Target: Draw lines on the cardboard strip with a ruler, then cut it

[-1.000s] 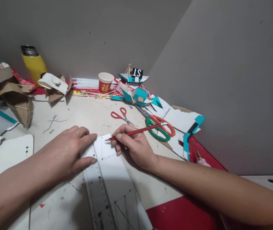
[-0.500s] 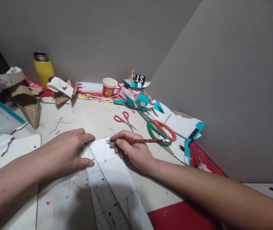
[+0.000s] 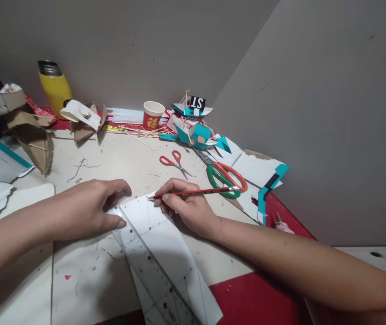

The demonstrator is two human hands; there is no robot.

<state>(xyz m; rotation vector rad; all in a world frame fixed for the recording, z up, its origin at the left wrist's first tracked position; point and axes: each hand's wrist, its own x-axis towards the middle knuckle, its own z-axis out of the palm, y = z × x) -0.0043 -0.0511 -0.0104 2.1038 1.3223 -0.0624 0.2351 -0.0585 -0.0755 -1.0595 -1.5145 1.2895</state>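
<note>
Your left hand [image 3: 89, 210], loosely curled, prolly steadies the ruler [image 3: 148, 266]; right hand [image 3: 191, 207] pinches the pencil [image 3: 201, 192], tip 12 o'clock on the card [image 3: 167, 243].

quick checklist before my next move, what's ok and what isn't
1. Pencil gripped: ok, in the right hand, point aimed at the white sheet.
2. Pencil point touching the sheet: cannot tell; it is at the far end, but contact is too fine to see.
3. Ruler on the sheet: ok, it lies slantwise across it.
4. Pencil point against the ruler's edge: not ok, it sits to the right, apart from it.
5. Ruler held firmly: cannot tell; the left hand is at its far end, but pressure doesn't show.
6. Small red scissors off the sheet: ok, beyond it on the table.
</note>
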